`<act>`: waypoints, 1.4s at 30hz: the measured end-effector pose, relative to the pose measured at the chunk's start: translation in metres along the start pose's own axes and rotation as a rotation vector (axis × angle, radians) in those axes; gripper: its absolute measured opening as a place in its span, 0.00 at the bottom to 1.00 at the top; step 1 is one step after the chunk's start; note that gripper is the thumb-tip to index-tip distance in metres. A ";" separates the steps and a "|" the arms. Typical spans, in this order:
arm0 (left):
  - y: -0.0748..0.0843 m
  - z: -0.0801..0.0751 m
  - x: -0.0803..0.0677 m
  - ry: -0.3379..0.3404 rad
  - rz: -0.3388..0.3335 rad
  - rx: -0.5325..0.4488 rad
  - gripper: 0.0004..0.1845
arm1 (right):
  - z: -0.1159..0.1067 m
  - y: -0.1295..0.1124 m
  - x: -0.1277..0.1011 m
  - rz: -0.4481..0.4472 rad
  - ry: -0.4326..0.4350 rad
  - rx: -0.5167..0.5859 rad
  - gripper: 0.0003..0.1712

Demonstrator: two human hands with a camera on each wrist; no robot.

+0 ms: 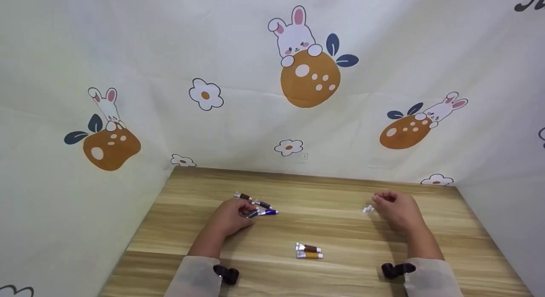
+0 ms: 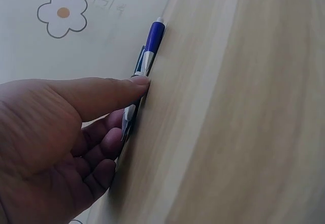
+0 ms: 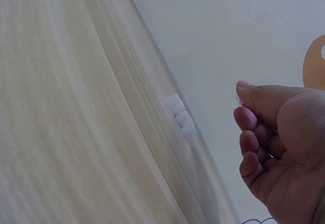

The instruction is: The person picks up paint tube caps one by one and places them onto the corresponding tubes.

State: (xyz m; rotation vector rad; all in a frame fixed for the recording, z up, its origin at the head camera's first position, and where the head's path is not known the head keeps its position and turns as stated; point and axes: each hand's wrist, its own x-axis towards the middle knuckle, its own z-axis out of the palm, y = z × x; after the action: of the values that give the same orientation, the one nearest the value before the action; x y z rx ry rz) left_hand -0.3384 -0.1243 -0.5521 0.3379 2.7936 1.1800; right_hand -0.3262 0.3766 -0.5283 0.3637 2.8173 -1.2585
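Note:
At the left of the table, my left hand [image 1: 230, 217] pinches a dark paint tube [image 1: 252, 214] between thumb and fingers. Close beside it lie a blue paint tube [image 1: 268, 212], a black one [image 1: 264, 205] and a dark brown one [image 1: 243, 196]. The left wrist view shows the thumb over the tubes, with the blue tube's white cap pointing away. Over on the right, my right hand [image 1: 396, 209] is raised, thumb and forefinger pinching a small white piece [image 3: 238, 100], mostly hidden by the fingertips. Several small white caps [image 3: 183, 117] sit together on the table near that hand.
Two more paint tubes, one brown [image 1: 310, 248] and one yellow [image 1: 310, 255], lie side by side nearer the front. Behind and at both sides of the wooden table [image 1: 323, 220] hangs a pale printed cloth [image 1: 238, 131].

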 end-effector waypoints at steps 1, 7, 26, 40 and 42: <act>0.000 0.000 0.000 0.003 -0.008 0.007 0.14 | 0.000 0.000 0.000 -0.005 0.002 -0.003 0.31; 0.000 -0.001 0.001 0.009 -0.069 0.036 0.09 | -0.001 0.000 0.000 -0.036 0.020 -0.022 0.30; 0.010 -0.002 0.001 0.054 -0.056 0.001 0.05 | -0.008 -0.027 -0.013 -0.141 0.081 -0.015 0.29; 0.050 -0.008 -0.008 0.122 0.006 -0.124 0.09 | -0.010 -0.059 -0.033 -0.267 0.138 0.075 0.23; 0.058 -0.009 -0.010 0.120 0.009 -0.144 0.09 | -0.010 -0.064 -0.038 -0.292 0.145 0.091 0.22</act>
State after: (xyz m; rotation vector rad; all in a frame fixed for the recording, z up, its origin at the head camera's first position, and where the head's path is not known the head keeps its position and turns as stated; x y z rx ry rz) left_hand -0.3202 -0.0939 -0.5040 0.2771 2.7867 1.4403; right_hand -0.3034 0.3350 -0.4699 0.0457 3.0278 -1.4721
